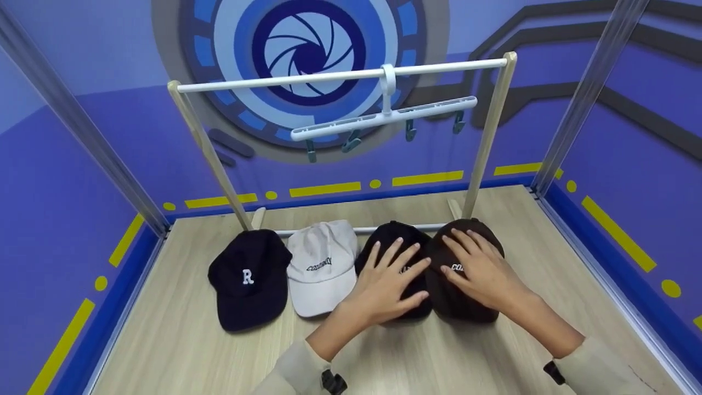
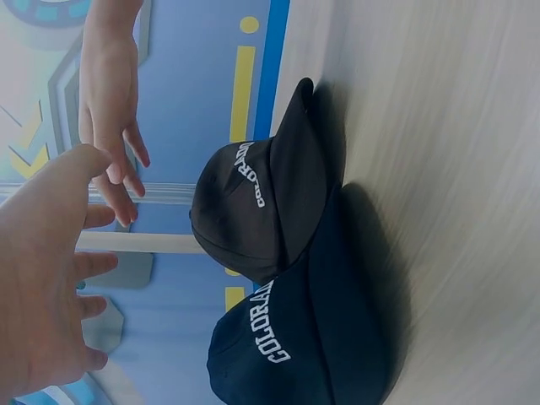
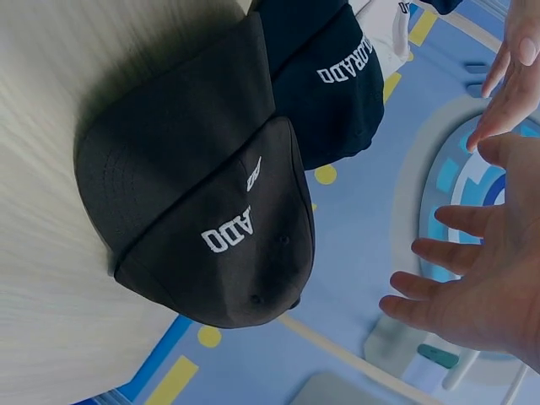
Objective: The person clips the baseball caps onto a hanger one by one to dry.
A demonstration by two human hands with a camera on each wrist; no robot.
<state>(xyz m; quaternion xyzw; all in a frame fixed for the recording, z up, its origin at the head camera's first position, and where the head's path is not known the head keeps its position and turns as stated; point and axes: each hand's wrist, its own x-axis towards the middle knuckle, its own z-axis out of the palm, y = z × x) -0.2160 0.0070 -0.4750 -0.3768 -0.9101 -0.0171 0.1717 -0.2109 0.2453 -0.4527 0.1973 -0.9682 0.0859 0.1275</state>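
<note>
Four caps would be several: a row of baseball caps lies on the wooden tabletop. In the head view my left hand (image 1: 388,285) is spread above a black cap (image 1: 392,233), and my right hand (image 1: 482,269) is spread above a dark brown cap (image 1: 466,307). Both wrist views show a gap between the hands and the caps. The left wrist view shows white COLORADO lettering on the brown cap (image 2: 236,198) and the dark cap (image 2: 278,346). Fingers of both hands are extended and hold nothing. Left of them sit a light beige cap (image 1: 322,274) and a navy cap (image 1: 252,280) with a white R.
Behind the caps stands a wooden rack (image 1: 211,153) with a white top rail (image 1: 285,80). From the rail hangs a white clip hanger (image 1: 351,126) with several grey-green clips. Blue-purple printed walls (image 1: 126,137) enclose the table (image 1: 164,329).
</note>
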